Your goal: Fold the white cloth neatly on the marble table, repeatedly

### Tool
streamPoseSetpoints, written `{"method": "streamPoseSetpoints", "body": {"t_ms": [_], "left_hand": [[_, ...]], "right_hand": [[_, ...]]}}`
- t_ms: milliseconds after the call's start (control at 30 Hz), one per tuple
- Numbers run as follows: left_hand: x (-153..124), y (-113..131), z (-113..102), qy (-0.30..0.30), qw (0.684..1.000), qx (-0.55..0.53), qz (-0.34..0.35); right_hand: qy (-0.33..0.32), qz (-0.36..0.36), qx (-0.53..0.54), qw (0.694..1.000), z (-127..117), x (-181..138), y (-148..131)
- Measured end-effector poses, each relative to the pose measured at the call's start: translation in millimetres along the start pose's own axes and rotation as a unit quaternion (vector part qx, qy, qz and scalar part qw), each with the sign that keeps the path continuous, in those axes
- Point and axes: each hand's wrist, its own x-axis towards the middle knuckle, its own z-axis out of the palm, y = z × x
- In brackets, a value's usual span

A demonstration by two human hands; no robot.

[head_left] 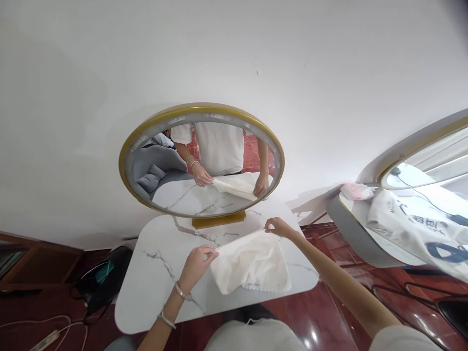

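I have the left grip (195, 265) and the right grip (278, 227) each pinched shut on an upper corner of the white cloth (252, 263), stretched over the marble surface (153, 278) before the round mirror (201, 161).

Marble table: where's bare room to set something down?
Free: the table's left part, from the left hand to the left edge; also the back left, beside the mirror base. Crowded: the centre-right, under the white cloth both hands hold.
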Motion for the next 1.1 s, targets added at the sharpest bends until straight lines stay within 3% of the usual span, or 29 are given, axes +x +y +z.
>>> {"method": "streamPoseSetpoints", "body": {"t_ms": [200,467,600,700,767,933,1100], "left_hand": [[9,-1,-17,0.055,0.996,-0.069,0.014],[12,25,-40,0.123,0.99,-0.038,0.056],[7,61,-59,0.176,0.977,0.04,0.118],[2,91,-74,0.231,0.958,0.076,0.154],[1,106,-80,0.249,0.952,0.083,0.16],[14,117,-75,0.245,0.95,0.095,0.166],[25,116,-66,0.187,0.968,0.091,0.142]], "right_hand": [[0.015,0.04,0.103,0.994,-17,-8,10],[0.055,-0.026,0.161,0.985,-69,-46,3],[0.158,-0.092,0.11,0.977,-120,-84,-28],[0.285,-0.136,0.079,0.946,-160,-121,-54],[0.318,-0.16,0.059,0.932,-177,-141,-64],[0.352,-0.185,0.022,0.917,-178,-153,-60],[0.35,-0.158,0.01,0.923,-162,-149,-44]]}}
